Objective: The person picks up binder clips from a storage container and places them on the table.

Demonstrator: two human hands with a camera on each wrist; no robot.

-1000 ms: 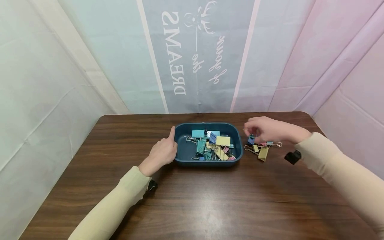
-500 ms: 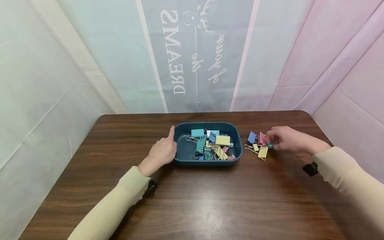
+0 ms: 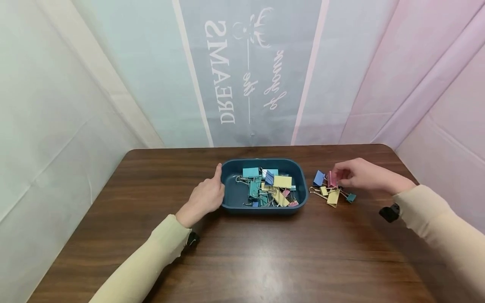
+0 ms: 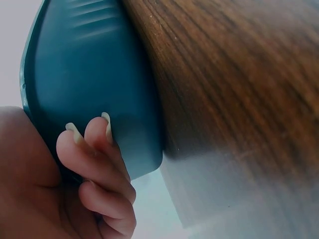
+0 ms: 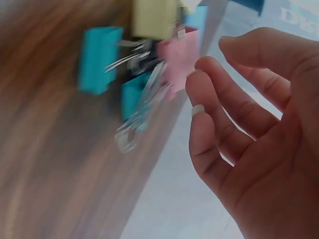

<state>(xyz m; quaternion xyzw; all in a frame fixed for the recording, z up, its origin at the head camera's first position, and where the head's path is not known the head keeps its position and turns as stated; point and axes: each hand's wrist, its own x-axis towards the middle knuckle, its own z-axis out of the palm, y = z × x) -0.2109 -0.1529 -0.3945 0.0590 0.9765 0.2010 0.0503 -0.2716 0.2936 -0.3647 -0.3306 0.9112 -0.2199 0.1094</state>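
Brown wood-grain table [image 3: 322, 252]; pale cloth walls [image 3: 57, 84] on three sides; white lettering [image 3: 221, 69] behind; soft tabletop glare [image 3: 261, 269].

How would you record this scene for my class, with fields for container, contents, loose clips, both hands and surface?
Container: dark blue bin
Contents: binder clips in teal, blue, yellow and pink
Loose clips: pink, blue, yellow and teal, right of the bin
Left hand: touching the bin's left end
Right hand: at the pink clip; contact unclear
Surface: brown wood-grain table
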